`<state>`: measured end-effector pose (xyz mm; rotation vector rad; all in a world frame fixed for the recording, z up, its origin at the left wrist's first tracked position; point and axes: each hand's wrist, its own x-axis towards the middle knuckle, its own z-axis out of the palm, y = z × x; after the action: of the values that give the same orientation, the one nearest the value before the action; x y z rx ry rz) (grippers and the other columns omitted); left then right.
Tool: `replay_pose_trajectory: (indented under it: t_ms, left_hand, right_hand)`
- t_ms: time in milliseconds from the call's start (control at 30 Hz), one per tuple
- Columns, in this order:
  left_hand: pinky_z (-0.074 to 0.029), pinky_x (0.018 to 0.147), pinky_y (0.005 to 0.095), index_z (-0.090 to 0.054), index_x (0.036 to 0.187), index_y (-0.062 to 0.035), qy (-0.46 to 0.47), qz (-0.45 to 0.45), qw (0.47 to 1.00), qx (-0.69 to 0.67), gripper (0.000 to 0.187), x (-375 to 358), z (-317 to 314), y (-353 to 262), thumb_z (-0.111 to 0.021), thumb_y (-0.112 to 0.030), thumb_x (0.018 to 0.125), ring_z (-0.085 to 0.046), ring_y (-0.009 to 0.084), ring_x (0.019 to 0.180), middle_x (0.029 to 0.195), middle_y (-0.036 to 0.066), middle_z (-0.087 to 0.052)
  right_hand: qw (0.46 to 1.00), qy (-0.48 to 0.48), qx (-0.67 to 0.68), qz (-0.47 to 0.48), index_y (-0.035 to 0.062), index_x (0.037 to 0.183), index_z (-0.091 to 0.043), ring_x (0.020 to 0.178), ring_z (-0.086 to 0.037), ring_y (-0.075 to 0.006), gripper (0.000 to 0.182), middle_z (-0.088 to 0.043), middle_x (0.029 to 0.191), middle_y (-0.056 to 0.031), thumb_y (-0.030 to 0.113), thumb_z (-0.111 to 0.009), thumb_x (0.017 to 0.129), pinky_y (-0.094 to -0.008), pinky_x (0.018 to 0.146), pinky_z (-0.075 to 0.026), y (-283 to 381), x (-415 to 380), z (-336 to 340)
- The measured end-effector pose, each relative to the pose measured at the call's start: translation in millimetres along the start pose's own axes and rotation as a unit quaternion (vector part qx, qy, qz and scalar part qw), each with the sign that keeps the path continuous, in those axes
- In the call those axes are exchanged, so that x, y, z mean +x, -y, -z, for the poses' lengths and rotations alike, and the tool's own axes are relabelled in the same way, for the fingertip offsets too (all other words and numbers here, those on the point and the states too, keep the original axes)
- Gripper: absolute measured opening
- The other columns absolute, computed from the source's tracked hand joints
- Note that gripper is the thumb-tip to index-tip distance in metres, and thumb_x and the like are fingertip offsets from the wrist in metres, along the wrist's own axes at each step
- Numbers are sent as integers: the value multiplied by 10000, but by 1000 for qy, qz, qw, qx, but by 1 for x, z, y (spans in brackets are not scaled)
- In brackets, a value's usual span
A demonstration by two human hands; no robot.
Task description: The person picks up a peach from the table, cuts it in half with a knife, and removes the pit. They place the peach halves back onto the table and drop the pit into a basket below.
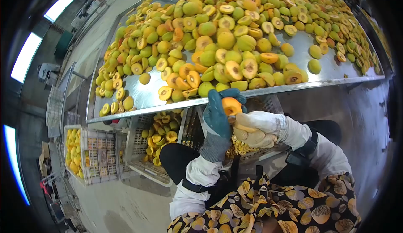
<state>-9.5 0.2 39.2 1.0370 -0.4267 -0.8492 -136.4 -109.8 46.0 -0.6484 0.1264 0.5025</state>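
Note:
My left hand [218, 114], in a teal rubber-coated glove with a grey cuff, is closed round an orange-yellow peach half [231, 106] just below the table's front edge. My right hand [261, 128], in a whitish glove, grips a small tool with a pale handle [245, 127]. The tool's front end meets the lower edge of the peach half; its exact shape is hidden. Right behind my hands, halved and whole-looking yellow-green peaches [225, 39] lie heaped on the metal table [145, 93].
Under the table edge stands a plastic crate [136, 147] of peach halves [161, 136]. Beneath my hands, another crate [273, 105] contains small yellowish pieces [240, 147]. A crate of peaches [98, 155] sits at the left. The table's raised metal rim runs just beyond my hands.

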Motion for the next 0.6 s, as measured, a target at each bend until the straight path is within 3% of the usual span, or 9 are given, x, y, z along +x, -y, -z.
replay_pose_trajectory:
  t_ms: [133, 200, 233, 267, 300, 367, 433, 533, 600]
  left_hand:
    - [-568, 729, 318, -658, 1133, -9, -159, -101, 969, 160, 522, -2, 63, -7, -403, -458, 1065, -660, 181, 767, 913, 103, -694]
    - [-547, 725, 283, -684, 1105, 2, -231, -188, 863, 407, 454, -7, 107, -38, -477, -398, 1046, -652, 157, 765, 941, 67, -690]
    - [-553, 787, 341, -687, 1086, 27, -242, -221, 752, 573, 419, 2, 140, -47, -515, -349, 1021, -679, 236, 827, 984, 105, -707]
    - [-532, 871, 429, -671, 1113, 45, -279, -226, 486, 797, 413, 1, 144, -66, -545, -329, 991, -672, 359, 938, 1048, 178, -705]
    - [-496, 932, 478, -660, 1146, 34, -288, -198, 453, 820, 460, 9, 148, -81, -583, -379, 959, -630, 423, 1051, 1096, 241, -678]
    - [-519, 869, 468, -679, 1097, 6, -246, -186, 497, 811, 473, 46, 162, -90, -602, -427, 920, -655, 389, 996, 1078, 248, -676]
    - [-520, 855, 465, -669, 1094, -10, -175, -20, 504, 845, 497, 87, 169, -83, -606, -469, 913, -656, 386, 993, 1048, 251, -675]
    - [-519, 846, 468, -654, 1074, 27, -115, -32, 557, 822, 524, 118, 188, -75, -658, -465, 892, -658, 398, 944, 1013, 257, -676]
    - [-527, 841, 444, -646, 1031, 49, -117, -68, 592, 794, 489, 121, 191, -73, -720, -406, 868, -665, 368, 918, 1017, 251, -678]
  right_hand:
    - [931, -147, -318, -99, 46, 896, -610, 447, -475, -111, 544, -490, 570, -1, 569, -496, 991, -274, 415, -382, 17, -6, -16]
    - [768, -202, -608, 5, 22, 904, -690, 634, -653, -300, 567, -658, 686, -138, 545, -483, 977, -412, 634, -522, -3, -3, 24]
    - [687, -282, -659, -120, 34, 969, -722, 806, -690, -399, 572, -704, 830, -208, 555, -489, 953, -473, 773, -531, -4, -3, 18]
    - [639, -299, -694, -145, 39, 965, -723, 827, -692, -401, 565, -706, 838, -213, 554, -490, 950, -476, 773, -534, -11, 1, 19]
    - [586, -317, -726, -168, 45, 961, -723, 849, -693, -404, 558, -707, 846, -217, 553, -491, 946, -479, 773, -537, -16, 6, 20]
    - [597, -303, -732, -126, 40, 942, -720, 833, -694, -403, 552, -704, 829, -219, 547, -500, 942, -481, 766, -541, -20, 8, 15]
    - [605, -305, -729, -98, 37, 929, -716, 823, -692, -408, 548, -702, 827, -224, 544, -506, 939, -483, 761, -542, -20, 7, 11]
    - [605, -327, -724, -60, 42, 982, -692, 736, -704, -363, 563, -700, 773, -191, 569, -495, 957, -440, 683, -552, -19, 7, 12]
    - [759, -329, -558, -63, 38, 996, -668, 649, -682, -293, 603, -661, 693, -124, 607, -473, 967, -401, 605, -538, -10, 4, 4]
